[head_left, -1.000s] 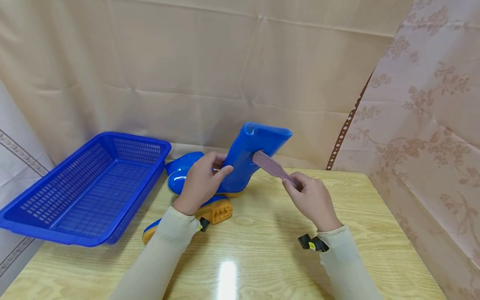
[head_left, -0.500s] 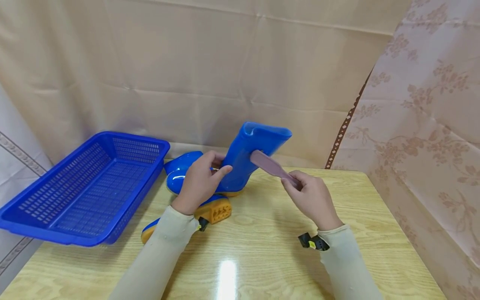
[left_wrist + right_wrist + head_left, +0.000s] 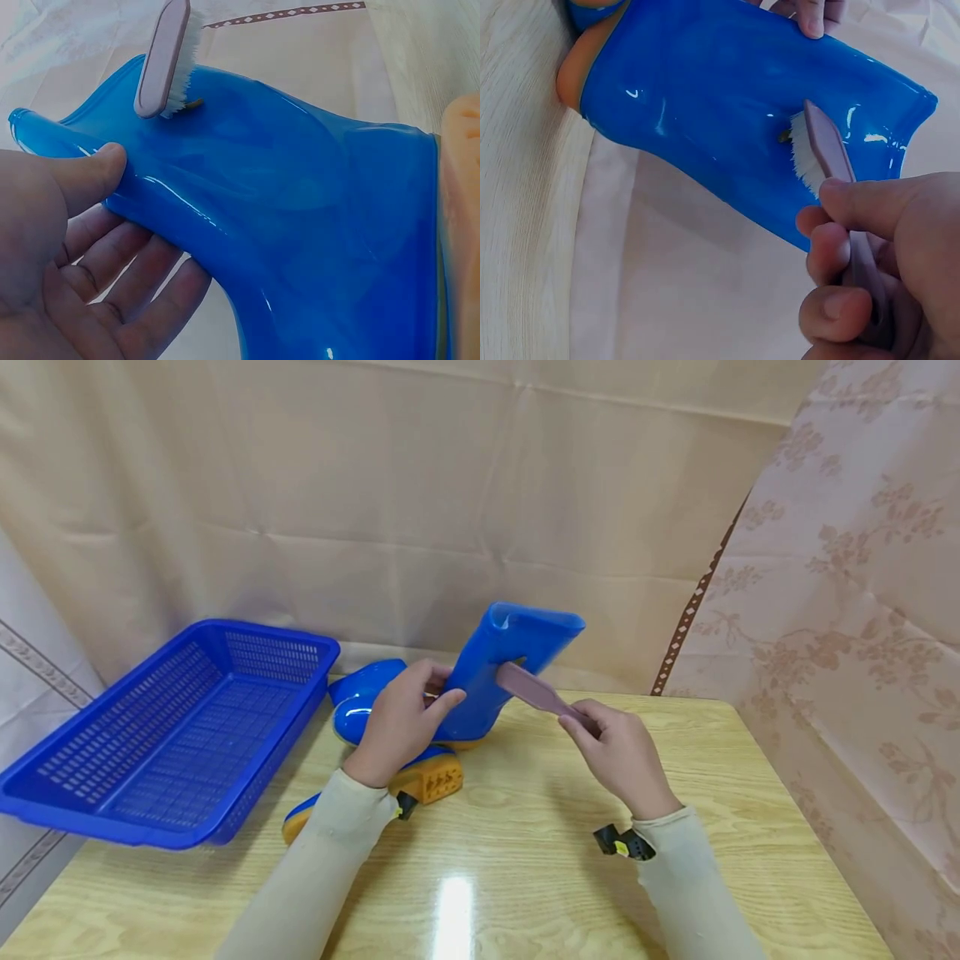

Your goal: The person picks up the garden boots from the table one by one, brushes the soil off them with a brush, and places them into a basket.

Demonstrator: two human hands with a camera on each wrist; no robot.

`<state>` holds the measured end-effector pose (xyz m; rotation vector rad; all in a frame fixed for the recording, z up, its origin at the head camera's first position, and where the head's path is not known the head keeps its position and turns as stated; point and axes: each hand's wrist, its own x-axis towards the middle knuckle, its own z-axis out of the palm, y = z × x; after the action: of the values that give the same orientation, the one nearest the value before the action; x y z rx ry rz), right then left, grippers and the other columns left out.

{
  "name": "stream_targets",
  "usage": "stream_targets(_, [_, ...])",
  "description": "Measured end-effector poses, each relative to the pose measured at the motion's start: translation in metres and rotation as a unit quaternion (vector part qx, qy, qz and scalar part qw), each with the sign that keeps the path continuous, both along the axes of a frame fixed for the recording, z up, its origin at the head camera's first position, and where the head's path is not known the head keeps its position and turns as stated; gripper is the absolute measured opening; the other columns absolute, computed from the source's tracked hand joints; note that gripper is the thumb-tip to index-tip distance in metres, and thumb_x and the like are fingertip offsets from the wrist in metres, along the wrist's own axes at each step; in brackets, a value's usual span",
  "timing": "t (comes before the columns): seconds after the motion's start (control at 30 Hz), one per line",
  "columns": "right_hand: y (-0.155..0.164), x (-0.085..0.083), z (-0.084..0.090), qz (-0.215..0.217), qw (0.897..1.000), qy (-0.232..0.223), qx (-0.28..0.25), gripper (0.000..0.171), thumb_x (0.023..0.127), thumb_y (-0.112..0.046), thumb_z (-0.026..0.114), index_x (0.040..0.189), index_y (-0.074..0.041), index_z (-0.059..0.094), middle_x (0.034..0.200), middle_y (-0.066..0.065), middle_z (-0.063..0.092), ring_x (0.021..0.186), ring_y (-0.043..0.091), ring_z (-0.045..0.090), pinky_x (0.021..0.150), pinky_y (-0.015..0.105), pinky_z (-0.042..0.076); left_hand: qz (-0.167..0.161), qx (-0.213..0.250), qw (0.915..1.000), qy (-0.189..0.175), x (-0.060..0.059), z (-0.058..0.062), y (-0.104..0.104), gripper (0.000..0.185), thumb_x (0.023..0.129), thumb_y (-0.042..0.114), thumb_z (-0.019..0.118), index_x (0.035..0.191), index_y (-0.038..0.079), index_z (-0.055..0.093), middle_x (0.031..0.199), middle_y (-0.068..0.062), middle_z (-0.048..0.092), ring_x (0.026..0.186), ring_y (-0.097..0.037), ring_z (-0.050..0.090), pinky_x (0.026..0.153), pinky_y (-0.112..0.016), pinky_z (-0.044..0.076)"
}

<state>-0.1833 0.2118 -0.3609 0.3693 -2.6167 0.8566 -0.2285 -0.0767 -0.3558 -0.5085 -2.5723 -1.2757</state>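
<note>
A glossy blue rain boot point(image 3: 480, 693) with an orange sole leans up to the right over the table. My left hand point(image 3: 401, 718) grips its shaft, thumb on the near side and fingers behind. In my right hand point(image 3: 618, 756) is a mauve scrubbing brush point(image 3: 534, 687), pinched by its handle. White bristles point(image 3: 804, 154) meet the shaft below the boot's opening. A small brownish smudge point(image 3: 784, 136) shows right beside them. Behind and under my left wrist lies a second blue boot point(image 3: 435, 777), its orange heel facing me, partly hidden by my arm.
An elongated blue plastic basket point(image 3: 262, 760) with slotted walls stands on the left. The wood-grain table point(image 3: 540, 877) reaches to a beige cloth point(image 3: 390, 485) at the back and a flowered cloth point(image 3: 862, 610) on the right.
The brush head has slid slightly left and down along the boot's shaft, uncovering more of the brownish smudge. My left hand keeps its grip on the boot.
</note>
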Motion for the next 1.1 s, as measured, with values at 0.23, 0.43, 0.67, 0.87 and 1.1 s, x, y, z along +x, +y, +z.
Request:
stream_targets(0.23, [0.0017, 0.0003, 0.0012, -0.011, 0.999, -0.031, 0.003, 0.020, 0.104, -0.029, 0.065, 0.109, -0.012, 0.076, 0.066, -0.002, 0.055, 0.051, 0.013, 0.042, 0.046, 0.027, 0.032, 0.019, 0.004, 0.9998, -0.005, -0.0017, -0.0005, -0.0011, 0.034, 0.103, 0.033, 0.066, 0.128, 0.011, 0.061, 0.118, -0.003, 0.067, 0.110, -0.021, 0.065, 0.095, -0.044, 0.058])
stream_targets(0.43, [0.0022, 0.0010, 0.0014, -0.004, 1.000, -0.025, 0.004, 0.020, 0.103, -0.029, 0.066, 0.109, -0.013, 0.076, 0.065, -0.003, 0.054, 0.051, 0.012, 0.042, 0.046, 0.027, 0.031, 0.021, 0.007, 0.9997, -0.006, -0.0025, -0.0009, -0.0015, 0.033, 0.102, 0.032, 0.067, 0.127, 0.011, 0.061, 0.117, -0.003, 0.067, 0.109, -0.021, 0.065, 0.094, -0.043, 0.058])
stream_targets(0.67, [0.0005, -0.0012, -0.0016, 0.011, 1.000, 0.017, 0.004, 0.016, 0.102, -0.025, 0.069, 0.110, -0.013, 0.077, 0.066, -0.004, 0.057, 0.051, 0.010, 0.043, 0.045, 0.025, 0.032, -0.010, -0.008, 0.9999, 0.003, -0.0010, -0.0002, 0.0003, 0.031, 0.101, 0.032, 0.068, 0.125, 0.014, 0.061, 0.115, 0.000, 0.067, 0.107, -0.018, 0.066, 0.094, -0.041, 0.058])
stream_targets(0.87, [-0.0011, -0.0012, -0.0021, 0.012, 1.000, 0.027, -0.008, 0.016, 0.101, -0.024, 0.070, 0.110, -0.013, 0.077, 0.070, -0.004, 0.061, 0.053, 0.011, 0.046, 0.046, 0.025, 0.034, -0.014, -0.014, 0.9998, 0.004, 0.0003, 0.0010, 0.0011, 0.029, 0.101, 0.031, 0.069, 0.124, 0.015, 0.062, 0.114, 0.000, 0.067, 0.106, -0.018, 0.067, 0.094, -0.042, 0.059])
stream_targets(1.1, [-0.0020, -0.0014, -0.0021, 0.008, 1.000, 0.015, -0.016, 0.019, 0.102, -0.028, 0.068, 0.110, -0.012, 0.077, 0.069, -0.003, 0.059, 0.052, 0.011, 0.045, 0.046, 0.026, 0.033, -0.017, -0.015, 0.9997, 0.010, -0.0004, 0.0007, 0.0000, 0.027, 0.100, 0.030, 0.069, 0.123, 0.015, 0.063, 0.113, 0.000, 0.068, 0.105, -0.018, 0.067, 0.093, -0.041, 0.059])
